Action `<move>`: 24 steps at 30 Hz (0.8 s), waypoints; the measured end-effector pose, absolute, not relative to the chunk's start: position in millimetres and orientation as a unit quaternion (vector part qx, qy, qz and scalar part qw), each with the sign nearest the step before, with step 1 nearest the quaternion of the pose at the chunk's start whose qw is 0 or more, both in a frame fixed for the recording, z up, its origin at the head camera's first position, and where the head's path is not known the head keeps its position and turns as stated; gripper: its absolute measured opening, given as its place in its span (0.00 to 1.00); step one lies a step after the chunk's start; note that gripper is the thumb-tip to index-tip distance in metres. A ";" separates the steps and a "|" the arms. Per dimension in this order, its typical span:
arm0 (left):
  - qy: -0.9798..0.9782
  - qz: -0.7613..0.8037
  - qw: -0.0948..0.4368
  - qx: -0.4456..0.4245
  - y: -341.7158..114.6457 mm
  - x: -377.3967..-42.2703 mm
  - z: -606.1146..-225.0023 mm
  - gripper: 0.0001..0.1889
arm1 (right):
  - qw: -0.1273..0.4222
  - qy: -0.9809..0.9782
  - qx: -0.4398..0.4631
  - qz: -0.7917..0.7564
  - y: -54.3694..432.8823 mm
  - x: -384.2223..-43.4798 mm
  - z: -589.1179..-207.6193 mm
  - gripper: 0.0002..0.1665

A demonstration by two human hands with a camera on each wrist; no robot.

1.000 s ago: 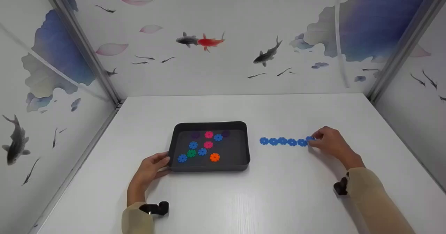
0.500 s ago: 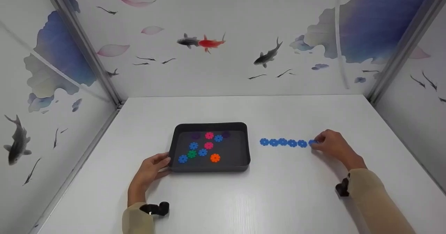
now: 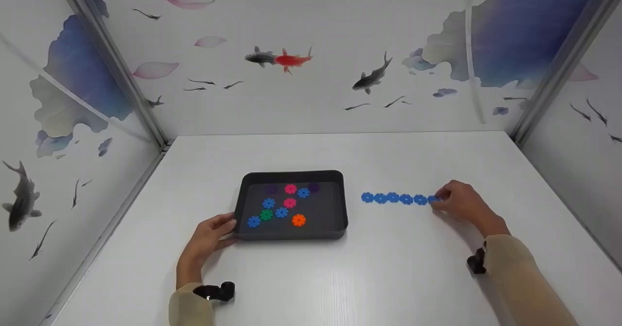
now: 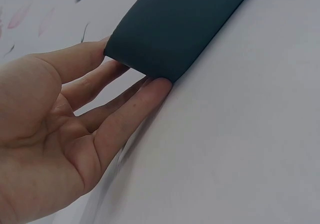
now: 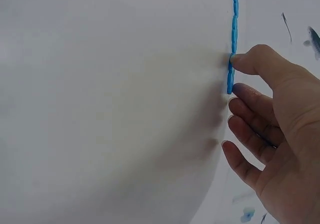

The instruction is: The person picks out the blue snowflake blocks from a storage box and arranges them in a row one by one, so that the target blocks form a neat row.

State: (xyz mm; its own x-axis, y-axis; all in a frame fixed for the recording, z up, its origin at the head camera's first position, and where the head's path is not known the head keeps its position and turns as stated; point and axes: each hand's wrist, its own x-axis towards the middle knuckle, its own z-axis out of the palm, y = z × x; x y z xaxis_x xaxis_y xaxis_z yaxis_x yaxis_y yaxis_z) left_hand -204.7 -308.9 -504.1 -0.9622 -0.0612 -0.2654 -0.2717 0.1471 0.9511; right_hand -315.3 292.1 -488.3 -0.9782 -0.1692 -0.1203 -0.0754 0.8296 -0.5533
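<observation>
- Pretty fancy backdrop: white walls (image 3: 311,10) printed with fish (image 3: 293,60), blue-grey leaves (image 3: 525,39) and pink petals (image 3: 156,70).
- Under that was a glossy white table (image 3: 301,277). I read the clock with 12 at the far wall.
- Dark grey tray (image 3: 291,235) sat at roughly 9 o'clock from the table's middle.
- Beige sleeves (image 3: 529,277) showed at about 8 and 4 o'clock, with black wrist gadgets (image 3: 226,291).
- Left hand (image 3: 206,236) was on the tray's 8 o'clock corner, thumb up at the rim and other fingers lower down, so basically gripping that end. Some fingertips were hidden.
- Right hand (image 3: 461,202) was well off at the tray's 3 o'clock, thumb and index finger pinching a blue end piece (image 5: 230,79), the other fingers loosely bent beside it.
- Blue row (image 3: 393,197) of five flower-shaped discs ran from near the tray out toward 3 o'clock, right up to that pinched sixth one.
- Inside the tray: two purple discs (image 3: 313,187) at 10 and 1, two pink discs (image 3: 290,189) at 12 and near centre, four blue discs (image 3: 268,203) at 1, 9 and a couple at 8, a green disc (image 3: 266,214) around 8, and an orange disc (image 3: 299,220) at 5.
</observation>
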 end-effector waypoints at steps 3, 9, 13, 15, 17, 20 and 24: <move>0.753 0.644 0.079 -0.112 -308.8 -204.1 -504.2 0.29 | 0.075 0.952 -0.064 -0.290 291.4 -317.1 -487.5 0.27; 0.750 0.647 0.076 -0.111 -308.2 -203.6 -503.3 0.28 | 0.036 0.950 -0.088 -0.298 279.2 -319.6 -480.0 0.29; 0.748 0.650 0.076 -0.112 -307.0 -204.2 -503.6 0.27 | 0.004 0.944 -0.122 -0.307 263.3 -318.2 -473.5 0.28; 0.749 0.649 0.076 -0.113 -306.3 -204.3 -504.1 0.27 | -0.006 0.938 -0.136 -0.317 254.1 -317.1 -470.2 0.27; 0.748 0.649 0.077 -0.114 -305.8 -204.5 -504.6 0.27 | -0.012 0.933 -0.146 -0.327 244.6 -316.8 -467.0 0.27; 0.748 0.649 0.077 -0.116 -305.5 -204.5 -504.5 0.27 | -0.014 0.926 -0.158 -0.342 228.5 -316.8 -461.8 0.26; 0.749 0.647 0.076 -0.117 -306.4 -204.6 -503.6 0.27 | -0.008 0.916 -0.167 -0.365 202.6 -319.7 -455.0 0.25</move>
